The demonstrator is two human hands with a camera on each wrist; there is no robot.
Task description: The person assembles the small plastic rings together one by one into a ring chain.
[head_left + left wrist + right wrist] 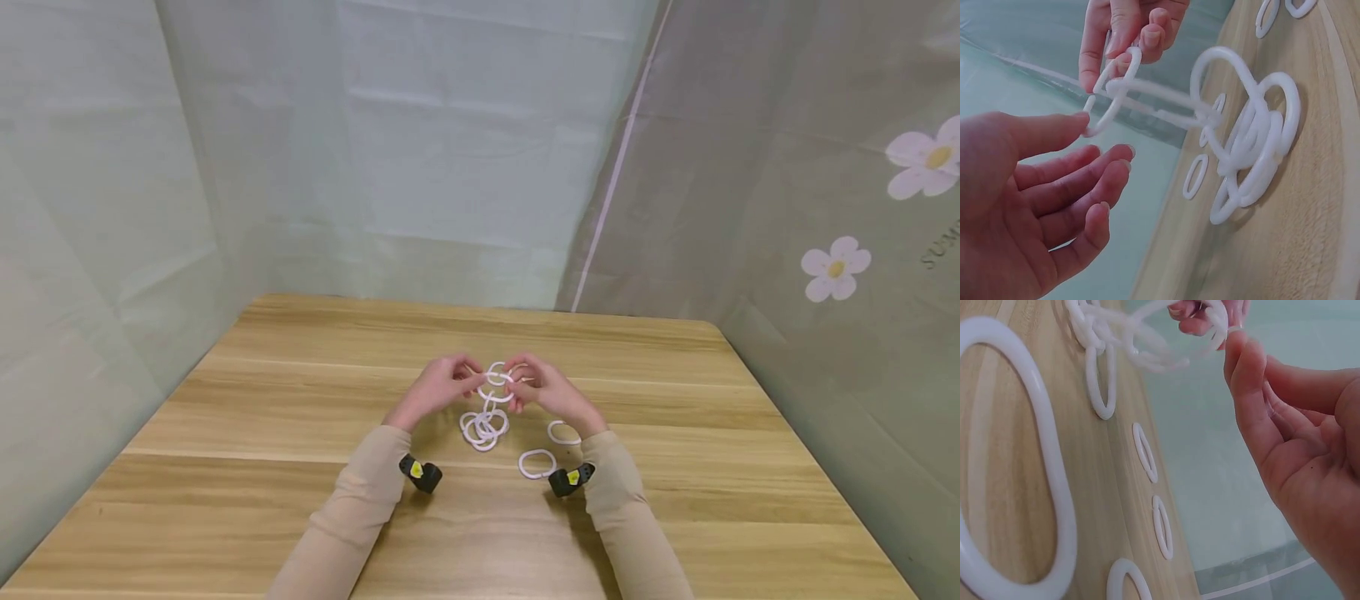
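– What are we holding above the table?
– A white link, pinched by our left hand and right hand, its chain heaped below.
– How should it handle?
– Light, stiff, probably slick; best gripped beside the gap our left-wrist view reveals, too small in our head view.

Hands: two. Wrist cameras: two. Tabletop: one. Flowers: two. Loose rings: four. Linked rings: too tangled to count.
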